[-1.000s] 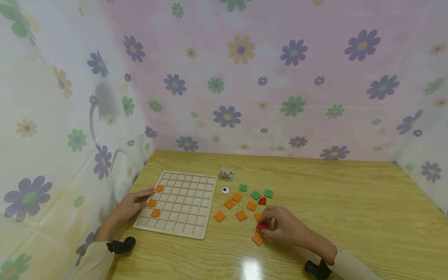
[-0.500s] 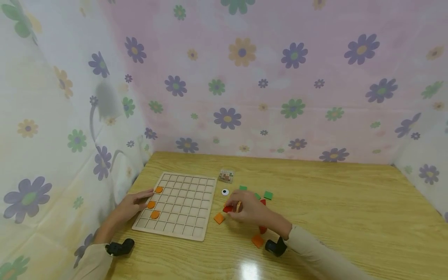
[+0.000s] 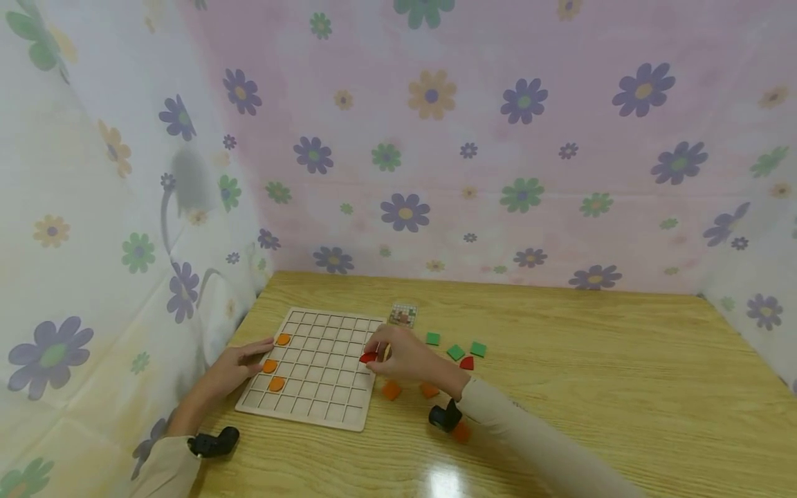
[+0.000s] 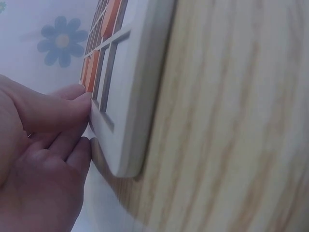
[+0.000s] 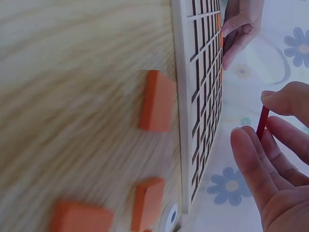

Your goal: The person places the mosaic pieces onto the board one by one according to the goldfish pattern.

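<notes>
My right hand (image 3: 401, 354) pinches a thin red rounded tile (image 3: 368, 357) between thumb and fingertips, over the right side of the wooden grid board (image 3: 320, 417). The right wrist view shows the red tile (image 5: 262, 123) edge-on, apart from the board. At the board's left edge rests my left hand (image 3: 227, 372), fingers extended and thumb beside an orange disc (image 3: 270, 366). Two more orange discs lie near that edge, one farther back (image 3: 283, 339) and one nearer the front (image 3: 277, 384). In the left wrist view, left fingertips touch the board's rim (image 4: 137, 121).
Right of the board lie orange square tiles (image 3: 391, 390), several green tiles (image 3: 456, 352) and a red quarter-round tile (image 3: 467, 362). A small patterned card (image 3: 403, 315) sits behind them. My right forearm hides part of the table. A flowered cloth (image 3: 436, 173) hangs behind.
My right hand has carried the red tile leftward from among the loose tiles to over the board's right side. The left hand has stayed at the board's left edge.
</notes>
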`<state>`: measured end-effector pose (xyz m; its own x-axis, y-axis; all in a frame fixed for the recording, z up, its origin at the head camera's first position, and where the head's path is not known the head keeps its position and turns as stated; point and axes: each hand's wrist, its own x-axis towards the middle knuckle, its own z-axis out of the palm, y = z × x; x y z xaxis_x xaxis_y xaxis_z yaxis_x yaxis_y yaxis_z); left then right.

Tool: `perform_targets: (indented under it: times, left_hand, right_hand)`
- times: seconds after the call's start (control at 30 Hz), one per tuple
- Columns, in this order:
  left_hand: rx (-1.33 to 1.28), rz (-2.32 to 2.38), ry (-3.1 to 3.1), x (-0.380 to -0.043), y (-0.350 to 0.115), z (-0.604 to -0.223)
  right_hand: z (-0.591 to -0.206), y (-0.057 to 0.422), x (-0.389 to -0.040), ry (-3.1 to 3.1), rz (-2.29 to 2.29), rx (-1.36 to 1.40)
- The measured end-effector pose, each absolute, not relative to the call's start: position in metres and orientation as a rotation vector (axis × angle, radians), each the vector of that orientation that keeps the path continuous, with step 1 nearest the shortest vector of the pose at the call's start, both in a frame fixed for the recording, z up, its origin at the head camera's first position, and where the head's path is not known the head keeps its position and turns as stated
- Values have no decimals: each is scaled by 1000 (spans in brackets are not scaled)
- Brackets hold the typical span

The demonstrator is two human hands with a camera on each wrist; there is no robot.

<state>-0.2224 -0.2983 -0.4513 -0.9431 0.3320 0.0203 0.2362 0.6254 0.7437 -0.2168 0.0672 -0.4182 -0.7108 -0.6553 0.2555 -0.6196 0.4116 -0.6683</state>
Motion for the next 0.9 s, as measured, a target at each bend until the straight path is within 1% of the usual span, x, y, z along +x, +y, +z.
perform_targets:
  times: [0.3, 0.63, 0.9]
  left_hand:
    - [467, 1248, 2695, -222, -297, -449]
    - [460, 1233, 2713, -219, -295, -446]
    - [440, 1264, 2692, -220, -295, -447]
  right_hand:
    - [-426, 30, -241, 2575, -1202, -1268]
    - [-431, -10, -263, 2585, -1109, -1238]
    - [-438, -37, -276, 2653, -955, -1290]
